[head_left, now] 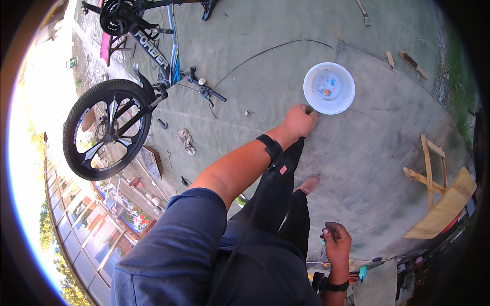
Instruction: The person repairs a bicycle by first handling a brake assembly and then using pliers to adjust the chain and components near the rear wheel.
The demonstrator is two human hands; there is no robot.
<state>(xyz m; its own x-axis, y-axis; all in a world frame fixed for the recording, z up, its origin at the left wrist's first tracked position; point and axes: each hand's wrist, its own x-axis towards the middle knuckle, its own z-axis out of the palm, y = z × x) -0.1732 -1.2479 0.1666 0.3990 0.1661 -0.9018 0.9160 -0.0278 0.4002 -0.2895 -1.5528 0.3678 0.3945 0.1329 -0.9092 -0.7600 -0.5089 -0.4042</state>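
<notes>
Left hand [301,122]: curled at the bucket's rim; I can't tell whether it grips.
Right hand [337,242]: half-curled, well apart; holding unclear to me.
White bucket [337,104]: just beyond left hand.
Progress: colourful bits [326,92] inside; remainder unclear.

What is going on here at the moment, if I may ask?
A person's left hand is right by the near edge of a white bucket; whether it grips the rim is unclear. Their right hand, fingers curled and dark-smudged, is well away from it. Small colourful bits lie inside the bucket.
</notes>
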